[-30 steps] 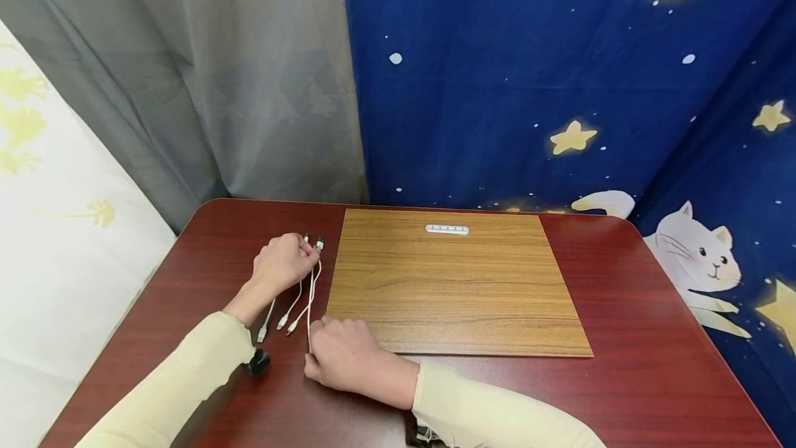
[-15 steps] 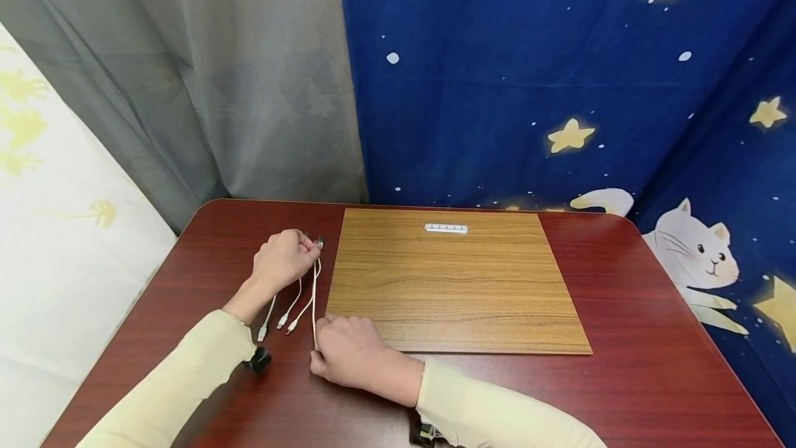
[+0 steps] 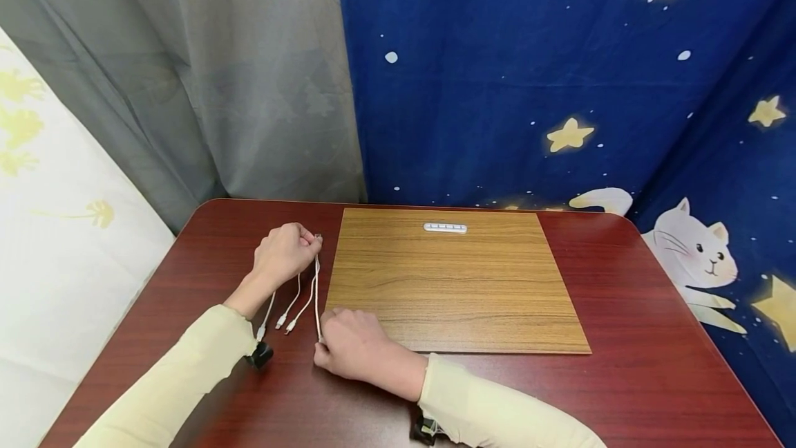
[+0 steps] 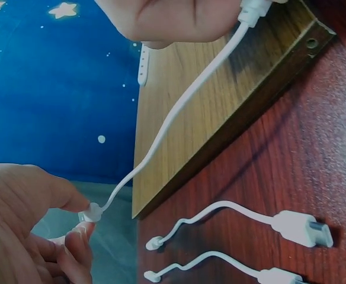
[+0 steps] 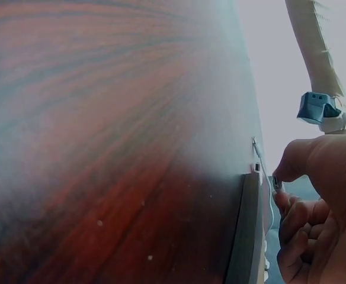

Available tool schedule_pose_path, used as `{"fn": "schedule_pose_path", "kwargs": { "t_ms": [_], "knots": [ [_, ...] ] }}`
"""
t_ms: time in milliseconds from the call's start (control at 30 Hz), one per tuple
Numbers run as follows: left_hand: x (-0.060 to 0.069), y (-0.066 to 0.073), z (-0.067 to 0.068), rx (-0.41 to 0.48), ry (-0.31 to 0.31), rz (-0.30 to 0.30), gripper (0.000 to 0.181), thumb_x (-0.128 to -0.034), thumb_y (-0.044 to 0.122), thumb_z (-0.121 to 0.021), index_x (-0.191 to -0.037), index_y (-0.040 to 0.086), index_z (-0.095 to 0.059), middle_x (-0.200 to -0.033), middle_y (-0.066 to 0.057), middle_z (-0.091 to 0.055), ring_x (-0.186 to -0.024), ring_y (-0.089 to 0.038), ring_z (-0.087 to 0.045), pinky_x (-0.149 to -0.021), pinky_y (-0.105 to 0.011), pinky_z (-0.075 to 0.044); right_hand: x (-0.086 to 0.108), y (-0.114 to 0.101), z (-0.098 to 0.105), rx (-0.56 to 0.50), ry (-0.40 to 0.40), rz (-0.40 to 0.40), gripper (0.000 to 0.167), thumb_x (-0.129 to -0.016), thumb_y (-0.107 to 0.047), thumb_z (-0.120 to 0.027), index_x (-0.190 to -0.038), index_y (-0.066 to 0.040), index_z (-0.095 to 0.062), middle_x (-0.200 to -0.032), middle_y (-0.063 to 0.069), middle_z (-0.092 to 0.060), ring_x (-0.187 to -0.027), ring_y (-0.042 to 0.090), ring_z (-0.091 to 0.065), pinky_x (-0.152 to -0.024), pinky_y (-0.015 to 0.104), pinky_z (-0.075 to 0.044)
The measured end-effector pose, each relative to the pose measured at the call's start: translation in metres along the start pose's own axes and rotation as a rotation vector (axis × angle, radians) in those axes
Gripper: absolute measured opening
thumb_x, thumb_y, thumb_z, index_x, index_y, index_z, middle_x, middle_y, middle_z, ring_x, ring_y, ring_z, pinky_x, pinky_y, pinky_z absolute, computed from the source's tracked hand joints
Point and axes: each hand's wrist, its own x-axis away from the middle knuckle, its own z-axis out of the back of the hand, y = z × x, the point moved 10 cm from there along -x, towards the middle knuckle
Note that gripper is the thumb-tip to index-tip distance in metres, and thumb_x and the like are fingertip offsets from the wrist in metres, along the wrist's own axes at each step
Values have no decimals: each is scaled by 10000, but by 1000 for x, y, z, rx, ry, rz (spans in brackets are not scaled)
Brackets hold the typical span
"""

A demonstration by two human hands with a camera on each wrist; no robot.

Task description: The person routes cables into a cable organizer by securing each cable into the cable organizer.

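A short white cable [image 4: 172, 115] is stretched between the two hands. The left hand [image 3: 285, 252] pinches its far end between thumb and finger, as the left wrist view shows. The right hand [image 3: 356, 346] grips the near end, beside the board's near left corner; in the right wrist view the right hand [image 5: 333, 201] pinches a plug between thumb and finger. Other white cables lie on the table left of the held one, with plugs [image 3: 291, 326] toward the near side. Two of them [image 4: 229, 204] show below the board's edge in the left wrist view.
A wood-grain board [image 3: 454, 282] lies on the dark red table [image 3: 622, 296], with a white slotted strip [image 3: 444, 228] near its far edge. Grey and blue curtains [image 3: 497, 88] hang behind the table.
The right hand has moved slightly right and away from the body with its cable end. The left hand has shifted a little farther away, and the held cable now runs nearer the board.
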Motion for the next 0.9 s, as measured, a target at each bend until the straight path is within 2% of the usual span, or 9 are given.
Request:
{"fn": "schedule_pose_path", "kwargs": {
  "t_ms": [333, 700, 900],
  "knots": [
    [-3, 6, 4, 19, 18, -11, 263, -936, 368, -620, -867, 132, -715, -847, 8, -709, -777, -294, -660, -657, -492, -503, 1, 9, 5, -46, 25, -14, 275, -843, -311, -730, -712, -186, -523, -690, -41, -524, -608, 150, -574, -509, 328, -467],
    [-5, 13, 5, 36, 21, 2, 278, -940, 393, -613, -890, 138, -712, -897, 0, -718, -854, -313, -673, -716, -510, -500, 1, 20, 2, -35, -12, -67, 299, -839, -320, -726, -687, -174, -514, -677, -31, -529, -610, 162, -580, -514, 351, -475],
    [-5, 16, 4, 40, 22, 4, 284, -947, 401, -606, -900, 142, -711, -903, 2, -718, -867, -309, -671, -723, -510, -502, 3, 25, 3, -67, -32, -84, 322, -838, -291, -720, -643, -194, -484, -647, -44, -489, -568, 148, -524, -496, 350, -461]
  ]
}}
